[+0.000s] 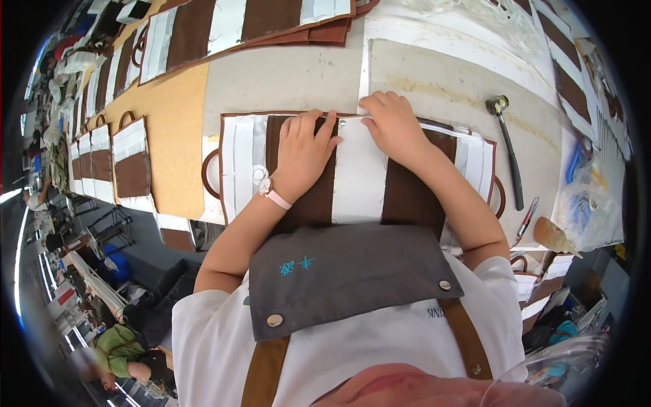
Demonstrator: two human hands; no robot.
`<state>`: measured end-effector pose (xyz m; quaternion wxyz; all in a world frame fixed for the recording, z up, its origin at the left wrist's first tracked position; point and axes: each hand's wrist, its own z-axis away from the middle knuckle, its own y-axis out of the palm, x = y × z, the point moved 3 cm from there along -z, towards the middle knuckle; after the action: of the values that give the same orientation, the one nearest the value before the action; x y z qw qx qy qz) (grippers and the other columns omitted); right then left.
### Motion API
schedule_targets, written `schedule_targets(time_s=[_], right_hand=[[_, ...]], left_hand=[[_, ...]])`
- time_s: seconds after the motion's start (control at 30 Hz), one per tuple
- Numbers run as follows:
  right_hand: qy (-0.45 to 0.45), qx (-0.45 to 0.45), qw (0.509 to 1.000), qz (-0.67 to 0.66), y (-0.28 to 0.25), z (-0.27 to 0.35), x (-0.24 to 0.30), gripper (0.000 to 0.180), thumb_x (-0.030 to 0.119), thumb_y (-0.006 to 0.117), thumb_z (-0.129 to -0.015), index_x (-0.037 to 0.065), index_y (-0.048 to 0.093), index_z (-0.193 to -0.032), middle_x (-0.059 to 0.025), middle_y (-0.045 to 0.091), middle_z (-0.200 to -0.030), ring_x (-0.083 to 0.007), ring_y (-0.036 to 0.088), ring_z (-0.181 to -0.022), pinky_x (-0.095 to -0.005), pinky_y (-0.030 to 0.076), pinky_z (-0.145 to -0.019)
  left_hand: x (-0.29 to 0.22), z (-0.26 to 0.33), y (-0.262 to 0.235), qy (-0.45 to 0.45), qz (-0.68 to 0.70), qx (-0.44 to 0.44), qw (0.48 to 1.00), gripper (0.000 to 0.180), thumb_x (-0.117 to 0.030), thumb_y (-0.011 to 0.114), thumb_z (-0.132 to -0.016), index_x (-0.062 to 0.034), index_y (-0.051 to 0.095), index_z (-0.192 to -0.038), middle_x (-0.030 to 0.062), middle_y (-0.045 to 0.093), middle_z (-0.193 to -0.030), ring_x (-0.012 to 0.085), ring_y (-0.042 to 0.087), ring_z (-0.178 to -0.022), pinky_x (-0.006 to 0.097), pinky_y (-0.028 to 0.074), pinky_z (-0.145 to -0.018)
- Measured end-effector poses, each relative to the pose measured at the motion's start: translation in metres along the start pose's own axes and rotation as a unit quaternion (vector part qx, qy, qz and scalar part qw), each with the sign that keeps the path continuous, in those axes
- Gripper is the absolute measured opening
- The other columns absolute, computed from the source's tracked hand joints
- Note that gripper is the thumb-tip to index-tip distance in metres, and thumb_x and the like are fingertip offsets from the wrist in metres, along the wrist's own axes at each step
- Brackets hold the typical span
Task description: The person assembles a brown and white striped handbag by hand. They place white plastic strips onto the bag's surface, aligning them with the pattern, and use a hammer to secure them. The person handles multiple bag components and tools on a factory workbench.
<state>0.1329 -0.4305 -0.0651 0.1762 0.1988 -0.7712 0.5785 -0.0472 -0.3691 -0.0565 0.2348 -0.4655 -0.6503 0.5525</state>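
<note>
A flat bag piece (358, 183) with brown and white stripes, silvery strips and brown edging lies in front of me. Brown handles curve out at its left and right ends. My left hand (303, 149) rests flat on it, fingers stretched to the far edge and thumb apart. At the middle of that edge, my right hand (393, 129) has its fingers bent over the border, thumb on the near side, gripping it. A small round metal snap (342, 123) shows between the hands. My apron covers the near part of the piece.
A hammer (508, 149) with a black handle lies to the right, with a pen (527, 220) nearer me. Beyond are a clear plastic bag (593, 210) and a stack of striped bag pieces (251, 27). More pieces (131, 163) lie on the left. Another person (119, 349) sits at lower left.
</note>
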Motion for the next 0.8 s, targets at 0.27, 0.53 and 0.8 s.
schedule_targets(time_s=[0.27,0.53,0.8], right_hand=[[-0.037,0.054,0.997,-0.029,-0.006,0.001,-0.013,0.016,0.003,0.064,-0.08,0.007,0.066,-0.096,-0.007,0.057,-0.089,-0.0277,0.054,-0.089,-0.0391,0.044,-0.083],[-0.134,0.004,0.987,0.086,-0.014,0.017,0.0,0.027,0.004,0.063,-0.077,0.005,0.07,-0.103,-0.0064,0.055,-0.09,-0.0258,0.053,-0.088,-0.0347,0.047,-0.078],[-0.053,0.031,0.998,-0.027,-0.028,0.028,-0.023,0.033,-0.007,0.061,-0.076,0.001,0.07,-0.106,-0.01,0.061,-0.094,-0.0294,0.055,-0.093,-0.0368,0.049,-0.083]], left_hand=[[0.002,0.001,0.003,0.039,0.041,0.005,0.998,0.049,-0.031,0.069,-0.087,-0.0043,0.061,-0.127,0.0111,0.057,-0.126,0.0269,0.053,-0.114,0.044,0.038,-0.104],[-0.027,-0.01,0.0,0.029,-0.069,0.024,0.997,0.064,-0.047,0.068,-0.084,-0.0031,0.059,-0.131,0.015,0.059,-0.112,0.0295,0.055,-0.102,0.047,0.04,-0.103],[-0.032,-0.01,0.006,0.002,-0.119,0.011,0.993,0.058,-0.043,0.071,-0.083,-0.0024,0.063,-0.123,0.0118,0.06,-0.111,0.0268,0.055,-0.104,0.05,0.038,-0.103]])
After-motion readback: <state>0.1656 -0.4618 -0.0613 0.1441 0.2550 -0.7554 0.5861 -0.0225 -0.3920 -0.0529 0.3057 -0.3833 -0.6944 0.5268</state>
